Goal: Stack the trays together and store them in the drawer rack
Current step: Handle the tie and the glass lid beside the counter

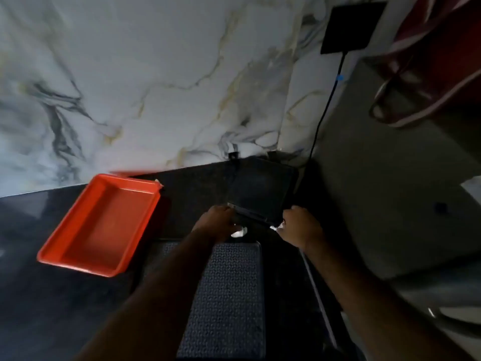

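Hands close on the near edge of a dark tray (261, 191) at centre frame, left hand (221, 221) and right hand (299, 225) at its two corners. An orange tray (104, 222) sits apart at lower left, nearer the left hand, its long axis running diagonally toward upper right.

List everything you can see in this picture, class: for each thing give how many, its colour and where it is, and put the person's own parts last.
Orange tray: one, orange, empty, on the dark counter at left.
Dark tray: one, black, near the wall corner, gripped at its near edge by both hands.
Textured mat: one, grey-blue, below the hands, between the forearms.
Counter: one, black, glossy, across the lower frame.
Wall: one, white marble with grey and gold veins, behind the counter.
Wall plate: one, black, upper right.
Cable: one, black, hanging down from the plate.
Left hand: one, on the dark tray's near-left corner.
Right hand: one, on its near-right corner.
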Demonstrator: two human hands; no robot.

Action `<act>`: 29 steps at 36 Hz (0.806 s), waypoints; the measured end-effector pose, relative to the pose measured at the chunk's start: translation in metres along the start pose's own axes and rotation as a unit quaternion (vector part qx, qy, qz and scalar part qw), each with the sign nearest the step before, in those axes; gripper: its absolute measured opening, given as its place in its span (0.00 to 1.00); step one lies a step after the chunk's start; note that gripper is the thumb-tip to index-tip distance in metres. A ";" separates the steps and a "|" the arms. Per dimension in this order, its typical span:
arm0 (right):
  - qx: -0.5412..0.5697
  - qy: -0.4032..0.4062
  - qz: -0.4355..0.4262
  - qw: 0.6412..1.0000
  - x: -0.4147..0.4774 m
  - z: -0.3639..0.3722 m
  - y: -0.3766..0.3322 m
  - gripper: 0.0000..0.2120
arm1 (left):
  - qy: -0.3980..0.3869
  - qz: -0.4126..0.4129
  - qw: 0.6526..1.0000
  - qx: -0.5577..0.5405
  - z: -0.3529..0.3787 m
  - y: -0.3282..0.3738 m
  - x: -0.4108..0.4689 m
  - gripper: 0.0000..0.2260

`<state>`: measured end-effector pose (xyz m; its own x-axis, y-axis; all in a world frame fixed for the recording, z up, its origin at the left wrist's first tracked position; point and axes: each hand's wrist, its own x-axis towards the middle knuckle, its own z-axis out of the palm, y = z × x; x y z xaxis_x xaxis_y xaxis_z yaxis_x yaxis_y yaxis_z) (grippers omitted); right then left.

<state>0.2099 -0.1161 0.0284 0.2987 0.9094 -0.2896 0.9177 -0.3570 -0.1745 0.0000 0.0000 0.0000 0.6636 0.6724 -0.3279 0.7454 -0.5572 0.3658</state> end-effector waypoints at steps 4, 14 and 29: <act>0.003 -0.039 0.018 0.999 0.009 0.023 0.004 0.15 | 0.010 -0.020 0.999 -0.035 0.023 0.010 0.007 0.17; -0.010 0.018 0.003 1.000 0.014 0.065 0.009 0.09 | -0.005 -0.038 0.999 -0.031 0.042 0.009 0.025 0.10; 0.067 0.018 -0.103 0.992 0.027 0.059 -0.034 0.07 | 0.134 -0.201 0.970 -0.009 -0.139 -0.171 0.047 0.15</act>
<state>0.1713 -0.0921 -0.0288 0.1203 0.9719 -0.2023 0.9178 -0.1865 -0.3505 -0.1054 0.1942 0.0429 0.2774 0.9374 -0.2106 0.9381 -0.2169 0.2701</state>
